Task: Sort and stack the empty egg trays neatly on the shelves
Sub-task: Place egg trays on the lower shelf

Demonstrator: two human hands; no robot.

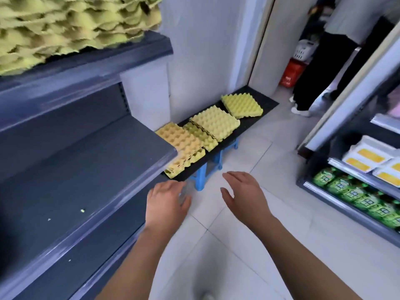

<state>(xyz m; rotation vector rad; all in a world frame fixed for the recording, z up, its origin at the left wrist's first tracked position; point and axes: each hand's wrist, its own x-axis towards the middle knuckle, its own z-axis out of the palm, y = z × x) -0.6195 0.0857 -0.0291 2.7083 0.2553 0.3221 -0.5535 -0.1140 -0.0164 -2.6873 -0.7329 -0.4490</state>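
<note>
Hovering, left hand (166,202) and right hand (242,195), grips slack and empty; tan egg-tray stack (181,150) lies just beyond the left.

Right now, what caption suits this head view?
Left hand and right hand reach toward egg trays on black board.

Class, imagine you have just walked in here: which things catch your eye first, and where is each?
First, the row of yellow-green egg tray stacks on a black board low against the wall, propped on a blue stool. Next, the ragged tray pile on the top shelf at upper left. In front, the left hand and right hand reach out open, holding nothing.
</note>
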